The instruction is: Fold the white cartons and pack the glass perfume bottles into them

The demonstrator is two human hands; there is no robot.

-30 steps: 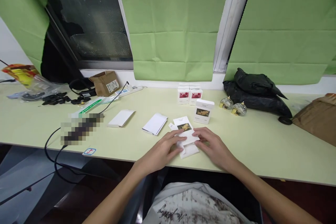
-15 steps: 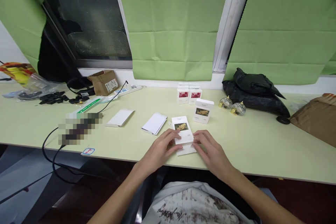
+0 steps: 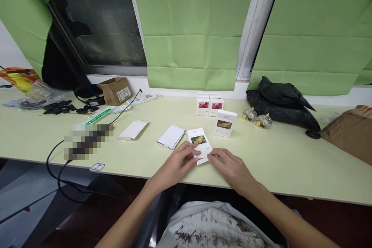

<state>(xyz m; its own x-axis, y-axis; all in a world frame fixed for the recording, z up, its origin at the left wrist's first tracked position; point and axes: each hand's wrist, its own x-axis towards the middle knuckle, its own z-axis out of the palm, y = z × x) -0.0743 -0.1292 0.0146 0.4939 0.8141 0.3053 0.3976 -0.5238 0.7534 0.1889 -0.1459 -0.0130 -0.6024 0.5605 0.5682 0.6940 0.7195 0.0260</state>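
Note:
A small white carton (image 3: 200, 141) with a yellow-flower picture lies on the table in front of me, its near end flap partly unfolded. My left hand (image 3: 183, 159) grips its left side, fingers on the front panel and thumb near the flap. At the carton's lower right corner, my right hand (image 3: 226, 164) pinches the edge by the flap. A matching carton (image 3: 224, 124) stands upright just behind to the right. To the left lie two flat white folded cartons (image 3: 171, 136), the farther one (image 3: 133, 130) toward the cable.
Small white boxes with red pictures (image 3: 202, 106) stand near the wall. Two clear glass ornaments (image 3: 264, 121), black plastic bags (image 3: 283, 102) and a brown cardboard piece (image 3: 350, 133) are on the right. An open cardboard box (image 3: 115, 91) and black cables (image 3: 56, 151) occupy the left.
The near flap has been folded in closer to the carton's end, so less of it sticks out. My right hand has shifted slightly left along with it.

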